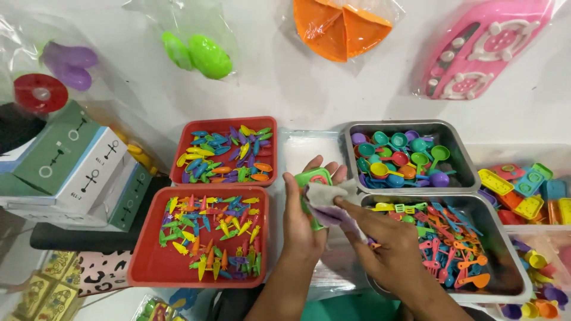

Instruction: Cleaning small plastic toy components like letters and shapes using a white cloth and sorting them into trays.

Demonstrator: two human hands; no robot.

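A left hand (300, 217) grips a small green toy (315, 178) in closed fingers while the right hand (386, 244) pinches a grey cloth (333, 199) against it, between red trays (154, 267) and metal trays (458, 134) of coloured plastic pieces.

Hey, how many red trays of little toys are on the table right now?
2. One red tray sits farther back, left of the hands; the second red tray lies directly in front of it, nearer the person. Both hold small colourful plastic pieces. None seems hidden.
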